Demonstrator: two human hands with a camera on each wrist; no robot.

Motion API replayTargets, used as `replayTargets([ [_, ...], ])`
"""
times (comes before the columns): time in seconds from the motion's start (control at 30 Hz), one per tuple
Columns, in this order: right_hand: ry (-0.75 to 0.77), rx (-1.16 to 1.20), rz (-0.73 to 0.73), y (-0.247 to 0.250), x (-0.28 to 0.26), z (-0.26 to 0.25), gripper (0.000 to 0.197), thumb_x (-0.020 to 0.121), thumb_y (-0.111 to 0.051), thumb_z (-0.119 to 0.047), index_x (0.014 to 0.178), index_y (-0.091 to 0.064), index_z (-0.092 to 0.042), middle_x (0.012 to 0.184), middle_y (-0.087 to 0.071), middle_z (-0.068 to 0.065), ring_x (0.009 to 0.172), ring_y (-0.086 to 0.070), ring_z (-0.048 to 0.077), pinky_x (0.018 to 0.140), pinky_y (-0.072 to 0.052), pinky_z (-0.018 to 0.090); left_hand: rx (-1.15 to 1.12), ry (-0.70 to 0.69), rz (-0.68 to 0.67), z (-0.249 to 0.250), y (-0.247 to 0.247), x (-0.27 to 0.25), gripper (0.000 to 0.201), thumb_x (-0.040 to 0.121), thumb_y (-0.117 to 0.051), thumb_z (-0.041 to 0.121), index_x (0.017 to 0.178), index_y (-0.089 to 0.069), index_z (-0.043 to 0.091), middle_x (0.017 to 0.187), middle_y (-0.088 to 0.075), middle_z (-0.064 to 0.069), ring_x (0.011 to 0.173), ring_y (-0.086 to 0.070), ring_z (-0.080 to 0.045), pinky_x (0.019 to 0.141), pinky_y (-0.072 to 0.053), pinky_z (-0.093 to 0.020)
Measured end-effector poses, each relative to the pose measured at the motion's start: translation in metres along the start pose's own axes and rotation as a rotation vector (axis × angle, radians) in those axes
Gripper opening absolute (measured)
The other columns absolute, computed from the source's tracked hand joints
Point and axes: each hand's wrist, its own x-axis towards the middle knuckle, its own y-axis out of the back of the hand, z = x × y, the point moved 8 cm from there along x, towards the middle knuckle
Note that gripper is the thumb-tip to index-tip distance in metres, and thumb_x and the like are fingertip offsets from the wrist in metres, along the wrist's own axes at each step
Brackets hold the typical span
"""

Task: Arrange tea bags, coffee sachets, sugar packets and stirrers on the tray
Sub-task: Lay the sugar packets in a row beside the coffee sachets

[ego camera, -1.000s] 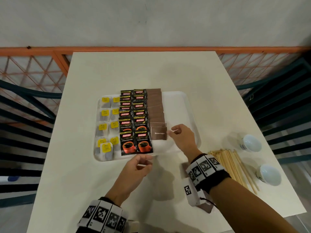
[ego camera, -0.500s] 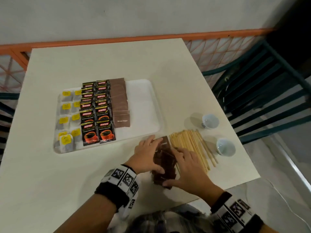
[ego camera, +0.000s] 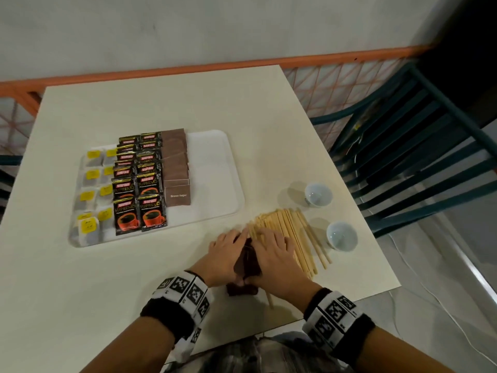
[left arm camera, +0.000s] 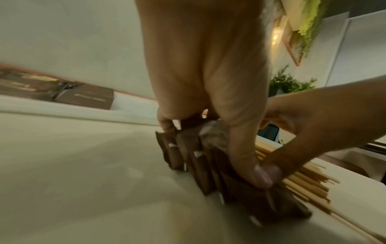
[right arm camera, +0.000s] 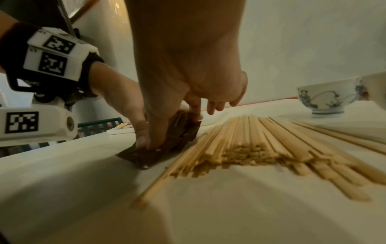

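A cream tabletop (ego camera: 166, 103) is seen, carrying a white tray (ego camera: 215, 168) toward its left half. Near the right front edge a pile of wooden stirrers (ego camera: 301, 238) is spread flat, with a loose stack of brown sugar packets (ego camera: 246, 265) lying just beside it on the left. Two small white cups (ego camera: 317, 195) (ego camera: 341, 235) are set right of the stirrers.
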Motion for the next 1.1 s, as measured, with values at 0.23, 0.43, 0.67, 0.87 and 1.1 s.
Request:
replayTargets([
  [0.23,0.18,0.105,0.155,0.003,0.0,-0.024,0.036,0.073,-0.061,-0.031,0.106,-0.056,-0.019,0.101,-0.064,0.003,0.093,-0.059,0.026,0.078,-0.044,0.039,-0.32,0.022,0.324,-0.023,-0.006,-0.028,0.062,0.069,-0.068,0.012,0.127,-0.046,0.015,0.122,-0.046,-0.005,0.108,-0.045,-0.024,0.098,-0.037,-0.039],
  [0.43,0.171,0.24,0.074,-0.006,0.005,-0.02,0.058,0.081,-0.05,-0.053,0.128,-0.042,-0.02,0.128,-0.047,-0.001,0.117,-0.043,0.019,0.097,-0.033,0.033,-0.49,0.056,0.48,-0.031,-0.003,-0.049,0.046,0.072,-0.065,0.005,0.114,-0.05,0.015,0.11,-0.048,-0.003,0.097,-0.053,-0.021,0.089,-0.043,-0.026],
  [0.67,0.156,0.755,-0.118,0.013,0.02,-0.049,0.039,0.087,-0.056,-0.044,0.12,-0.049,-0.022,0.107,-0.055,-0.005,0.093,-0.056,0.01,0.072,-0.045,0.018,-1.324,0.16,0.7,-0.062,0.031,-0.087,0.039,0.08,-0.068,0.003,0.108,-0.046,0.016,0.102,-0.064,-0.007,0.091,-0.066,-0.027,0.059,-0.059,-0.039],
  [0.87,0.254,1.138,-0.116,0.048,0.039,-0.093,0.016,0.087,-0.064,-0.021,0.097,-0.057,-0.011,0.084,-0.062,0.008,0.068,-0.06,0.015,0.058,-0.05,0.025,-1.694,-0.022,0.671,-0.077,0.054,-0.111,0.049,0.073,-0.075,0.013,0.118,-0.053,0.012,0.107,-0.069,-0.014,0.092,-0.067,-0.032,0.065,-0.056,-0.045],
  [1.1,0.266,1.314,-0.246,0.066,0.048,-0.148,0.037,0.088,-0.061,-0.014,0.112,-0.033,-0.01,0.084,-0.067,0.01,0.058,-0.063,0.015,0.054,-0.053,0.023,-1.782,-0.055,0.599,-0.109,0.064,-0.131,0.053,0.072,-0.07,0.036,0.116,-0.063,0.008,0.106,-0.066,-0.021,0.08,-0.065,-0.03,0.061,-0.05,-0.034],
])
